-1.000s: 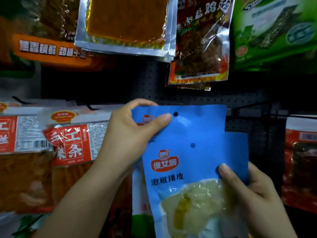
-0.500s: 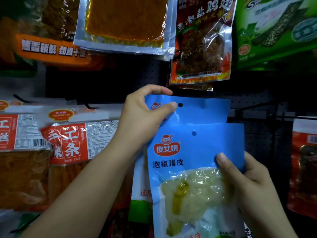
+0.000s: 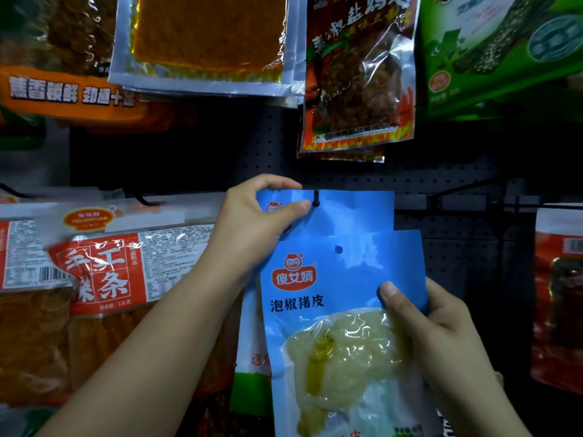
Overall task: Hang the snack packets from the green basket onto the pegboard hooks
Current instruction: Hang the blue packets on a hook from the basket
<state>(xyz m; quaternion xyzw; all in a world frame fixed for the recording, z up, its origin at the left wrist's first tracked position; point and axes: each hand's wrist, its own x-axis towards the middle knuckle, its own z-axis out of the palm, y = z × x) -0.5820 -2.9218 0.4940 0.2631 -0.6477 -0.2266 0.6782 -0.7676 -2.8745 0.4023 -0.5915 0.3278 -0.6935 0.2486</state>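
Left hand [image 3: 252, 228] pinches the rear packet [image 3: 353, 209] at its hole, already over the hook [image 3: 316, 198] tip — right hand [image 3: 441, 335], below the hook, grips a second packet [image 3: 334, 310] upright.

We see a dim scene, the black pegboard [image 3: 331, 171] nearly lost in shadow; the light falls from the front, leaving white glare on the clear film of the blue packet [image 3: 344, 310] and the silver pouch [image 3: 202, 45] above. The orange packets [image 3: 63, 93] at left smear with motion blur; the edges bow from the wide lens.
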